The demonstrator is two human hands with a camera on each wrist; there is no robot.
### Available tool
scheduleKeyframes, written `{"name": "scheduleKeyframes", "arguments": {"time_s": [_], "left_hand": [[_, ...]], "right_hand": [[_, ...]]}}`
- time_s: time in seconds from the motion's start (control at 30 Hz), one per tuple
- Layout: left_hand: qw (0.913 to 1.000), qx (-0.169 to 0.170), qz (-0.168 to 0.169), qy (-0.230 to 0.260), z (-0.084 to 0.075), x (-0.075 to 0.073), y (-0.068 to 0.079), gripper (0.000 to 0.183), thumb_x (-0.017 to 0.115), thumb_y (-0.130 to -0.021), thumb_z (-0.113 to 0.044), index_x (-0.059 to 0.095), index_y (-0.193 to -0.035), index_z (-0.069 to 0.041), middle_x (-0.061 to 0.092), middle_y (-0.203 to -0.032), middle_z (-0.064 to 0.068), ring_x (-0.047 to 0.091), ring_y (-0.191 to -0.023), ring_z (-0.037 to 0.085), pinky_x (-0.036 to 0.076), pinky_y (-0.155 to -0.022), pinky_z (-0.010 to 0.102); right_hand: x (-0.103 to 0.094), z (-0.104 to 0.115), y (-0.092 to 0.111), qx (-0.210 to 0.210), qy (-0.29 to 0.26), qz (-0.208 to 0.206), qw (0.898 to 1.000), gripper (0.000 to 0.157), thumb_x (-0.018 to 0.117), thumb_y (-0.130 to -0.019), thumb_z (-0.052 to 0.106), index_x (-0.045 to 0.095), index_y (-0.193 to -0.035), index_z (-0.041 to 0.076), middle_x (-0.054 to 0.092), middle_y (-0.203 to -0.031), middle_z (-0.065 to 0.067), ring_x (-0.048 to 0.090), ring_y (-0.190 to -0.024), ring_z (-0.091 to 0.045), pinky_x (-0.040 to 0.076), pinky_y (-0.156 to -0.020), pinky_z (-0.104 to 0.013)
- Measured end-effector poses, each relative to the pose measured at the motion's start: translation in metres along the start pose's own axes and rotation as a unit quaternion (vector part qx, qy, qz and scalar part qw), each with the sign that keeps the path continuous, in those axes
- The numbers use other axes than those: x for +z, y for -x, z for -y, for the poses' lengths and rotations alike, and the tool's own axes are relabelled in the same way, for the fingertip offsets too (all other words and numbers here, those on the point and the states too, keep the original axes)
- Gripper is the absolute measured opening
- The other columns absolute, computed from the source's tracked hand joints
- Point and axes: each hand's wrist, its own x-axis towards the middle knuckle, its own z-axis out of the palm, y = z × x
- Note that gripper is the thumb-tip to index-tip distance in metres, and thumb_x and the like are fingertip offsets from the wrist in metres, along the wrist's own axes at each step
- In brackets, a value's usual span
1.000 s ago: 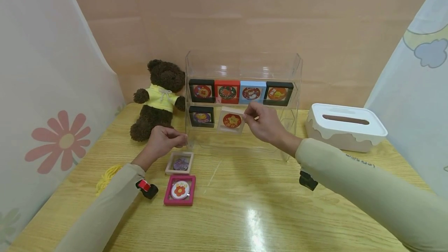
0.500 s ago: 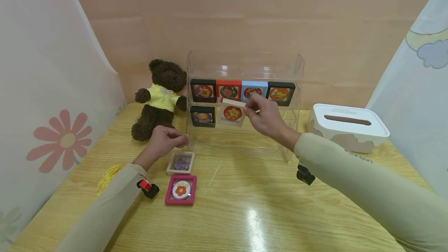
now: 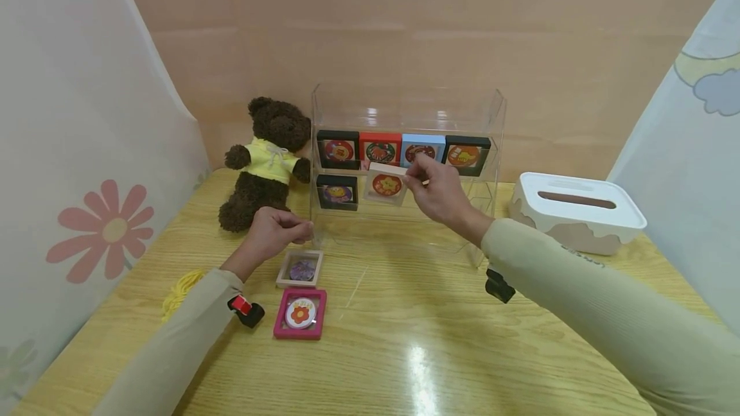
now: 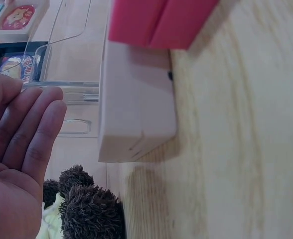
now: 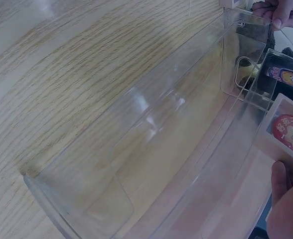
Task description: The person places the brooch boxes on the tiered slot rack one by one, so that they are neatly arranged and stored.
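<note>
My right hand (image 3: 442,192) pinches the right edge of a cream display frame (image 3: 385,183) with a red, yellow-star badge inside. It is tilted in front of the clear acrylic rack (image 3: 405,106), at the middle tier, beside a black frame (image 3: 336,193). In the right wrist view, this cream frame (image 5: 284,127) overlaps the clear tier front. My left hand (image 3: 274,236) pinches the rack's lower left edge between thumb and forefinger; its other fingers (image 4: 32,132) are curled. Below it on the table lie a cream frame with a purple badge (image 3: 301,270) and a magenta frame (image 3: 299,314).
Black, red (image 3: 379,148), blue and black frames fill the tier above. A brown teddy bear (image 3: 270,159) in a yellow top leans left of the rack. Yellow yarn (image 3: 182,291) lies by the left sleeve. A white tissue box (image 3: 578,210) stands at the right.
The right hand has raised the cream frame slightly and tipped its top edge toward the camera. The left hand keeps its place on the rack. The head view has shifted a little.
</note>
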Motion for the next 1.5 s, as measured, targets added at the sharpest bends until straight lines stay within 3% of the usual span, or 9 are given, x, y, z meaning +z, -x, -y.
{"name": "scheduleKeyframes", "arguments": {"time_s": [0.23, 0.47, 0.77, 1.0, 1.2, 1.5], "left_hand": [[0.9999, 0.0, -0.002, 0.015, 0.027, 0.0, -0.009, 0.023, 0.068, -0.089, -0.01, 0.07, -0.094, 0.013, 0.07, -0.077, 0.017, 0.068, -0.073, 0.036, 0.057, -0.064, 0.036], [1.0, 0.005, 0.0, 0.006, 0.001, 0.0, 0.0, 0.017, 0.065, -0.09, -0.001, 0.07, -0.091, 0.015, 0.068, -0.077, 0.022, 0.065, -0.076, 0.045, 0.057, -0.064, 0.035], [1.0, 0.001, 0.003, 0.006, 0.004, 0.001, -0.001, 0.017, 0.065, -0.09, -0.002, 0.07, -0.092, 0.015, 0.068, -0.077, 0.021, 0.067, -0.073, 0.039, 0.056, -0.065, 0.038], [1.0, 0.009, -0.003, 0.001, 0.002, 0.0, -0.001, 0.016, 0.065, -0.089, -0.002, 0.07, -0.091, 0.014, 0.068, -0.077, 0.022, 0.066, -0.074, 0.044, 0.056, -0.064, 0.04], [1.0, 0.008, 0.0, -0.001, 0.001, 0.0, -0.002, 0.017, 0.065, -0.09, -0.002, 0.07, -0.092, 0.014, 0.068, -0.078, 0.023, 0.067, -0.073, 0.04, 0.056, -0.064, 0.038], [1.0, -0.005, 0.0, 0.006, 0.0, 0.0, -0.001, 0.018, 0.065, -0.09, -0.002, 0.07, -0.093, 0.015, 0.068, -0.078, 0.022, 0.065, -0.076, 0.045, 0.056, -0.066, 0.044]], "right_hand": [[0.007, -0.001, -0.001, 0.011, 0.005, 0.011, 1.0, 0.008, 0.062, -0.093, 0.006, 0.059, -0.085, 0.004, 0.064, -0.08, -0.007, 0.066, -0.081, -0.023, 0.054, -0.069, -0.04], [0.015, -0.001, -0.001, 0.005, 0.005, 0.019, 1.0, 0.008, 0.062, -0.093, 0.006, 0.06, -0.085, 0.005, 0.066, -0.08, -0.006, 0.066, -0.079, -0.023, 0.054, -0.069, -0.04], [0.02, -0.001, 0.002, 0.006, -0.005, 0.026, 1.0, 0.007, 0.063, -0.092, 0.006, 0.061, -0.085, 0.005, 0.065, -0.08, -0.004, 0.064, -0.077, -0.02, 0.054, -0.07, -0.036], [0.022, -0.001, 0.002, -0.007, -0.006, 0.016, 1.0, 0.006, 0.065, -0.091, 0.004, 0.061, -0.086, 0.003, 0.066, -0.08, -0.007, 0.066, -0.076, -0.023, 0.054, -0.07, -0.039], [0.021, -0.001, 0.002, 0.003, -0.005, 0.025, 1.0, 0.005, 0.064, -0.091, 0.006, 0.061, -0.088, 0.004, 0.066, -0.083, -0.005, 0.065, -0.079, -0.022, 0.054, -0.071, -0.038], [0.018, 0.0, 0.005, 0.009, -0.012, 0.043, 0.999, 0.01, 0.065, -0.092, 0.011, 0.06, -0.095, 0.004, 0.065, -0.094, -0.009, 0.064, -0.083, -0.024, 0.051, -0.078, -0.047]]}}
